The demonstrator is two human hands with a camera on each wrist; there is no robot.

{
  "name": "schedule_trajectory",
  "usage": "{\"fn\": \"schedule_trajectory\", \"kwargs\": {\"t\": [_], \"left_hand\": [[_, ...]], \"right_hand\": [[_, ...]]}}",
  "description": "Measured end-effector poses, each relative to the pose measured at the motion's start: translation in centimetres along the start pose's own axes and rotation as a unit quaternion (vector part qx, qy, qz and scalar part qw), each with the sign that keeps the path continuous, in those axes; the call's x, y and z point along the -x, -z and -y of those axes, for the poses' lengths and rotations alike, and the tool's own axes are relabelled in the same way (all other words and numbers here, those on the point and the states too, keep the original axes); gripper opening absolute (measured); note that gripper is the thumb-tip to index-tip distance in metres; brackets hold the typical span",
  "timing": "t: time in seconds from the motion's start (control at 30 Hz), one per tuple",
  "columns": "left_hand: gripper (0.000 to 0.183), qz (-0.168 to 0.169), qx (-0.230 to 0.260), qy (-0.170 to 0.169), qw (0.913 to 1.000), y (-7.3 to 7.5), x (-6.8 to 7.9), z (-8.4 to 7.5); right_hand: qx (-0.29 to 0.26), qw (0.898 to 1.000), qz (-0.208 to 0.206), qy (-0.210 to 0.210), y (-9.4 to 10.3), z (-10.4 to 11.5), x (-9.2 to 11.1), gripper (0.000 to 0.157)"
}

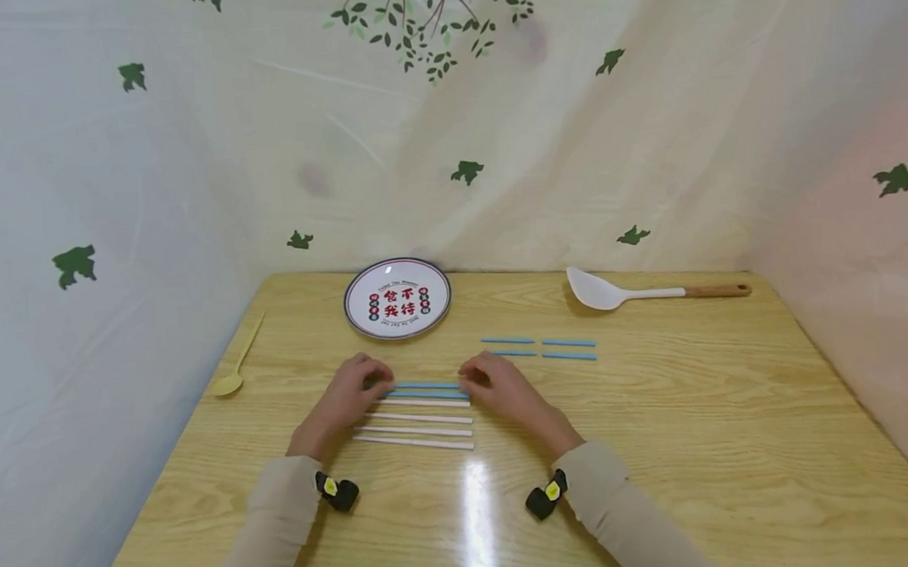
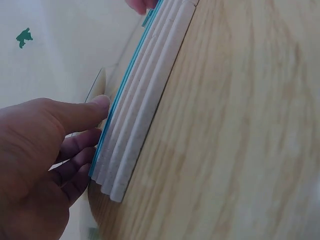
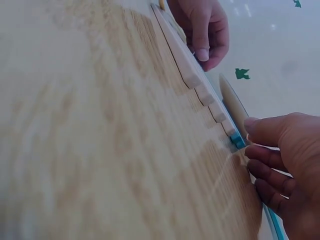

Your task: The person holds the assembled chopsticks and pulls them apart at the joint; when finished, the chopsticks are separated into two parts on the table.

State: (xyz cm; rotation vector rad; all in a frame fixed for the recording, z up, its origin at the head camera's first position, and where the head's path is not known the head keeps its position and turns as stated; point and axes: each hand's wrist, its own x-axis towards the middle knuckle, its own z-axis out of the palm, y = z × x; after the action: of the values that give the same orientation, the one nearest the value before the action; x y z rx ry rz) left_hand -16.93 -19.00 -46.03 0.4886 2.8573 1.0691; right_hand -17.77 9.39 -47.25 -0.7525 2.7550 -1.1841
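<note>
Two blue chopsticks (image 1: 427, 385) lie side by side on the wooden table, just beyond a row of several white chopsticks (image 1: 429, 430). My left hand (image 1: 356, 389) is at their left end; in the left wrist view its thumb (image 2: 100, 106) touches or nearly touches the outer blue stick, the other fingers bent below it. At the opposite end is my right hand (image 1: 498, 386). The right wrist view shows its thumb (image 3: 260, 129) and fingers apart beside the blue ends (image 3: 237, 140), gripping nothing visible. More blue sticks (image 1: 569, 355) lie farther back to the right.
An oval white plate (image 1: 432, 305) with red characters sits at the back. A white ladle-like spoon with a wooden handle (image 1: 713, 291) lies at the back right. Near the left edge is a yellow spoon (image 1: 228, 383). A patterned cloth (image 1: 451, 208) hangs behind the table.
</note>
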Motion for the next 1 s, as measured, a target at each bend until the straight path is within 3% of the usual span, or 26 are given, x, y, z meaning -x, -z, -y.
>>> {"fn": "schedule_trajectory", "kwargs": {"t": [0.43,0.8,1.0], "left_hand": [[0.008,0.012,-0.027,0.038,0.9988,-0.3,-0.5,-0.1],[0.004,0.011,-0.029,0.008,0.9995,0.4,-1.1,-1.0],[0.013,0.051,-0.048,-0.024,0.9973,1.3,-1.4,-2.7]], "right_hand": [[0.044,0.999,0.020,-0.010,-0.3,0.5,-0.2,0.008],[0.014,1.000,-0.003,-0.025,0.2,1.1,-0.1,0.009],[0.015,0.999,-0.028,-0.031,0.7,1.4,0.0,0.009]]}}
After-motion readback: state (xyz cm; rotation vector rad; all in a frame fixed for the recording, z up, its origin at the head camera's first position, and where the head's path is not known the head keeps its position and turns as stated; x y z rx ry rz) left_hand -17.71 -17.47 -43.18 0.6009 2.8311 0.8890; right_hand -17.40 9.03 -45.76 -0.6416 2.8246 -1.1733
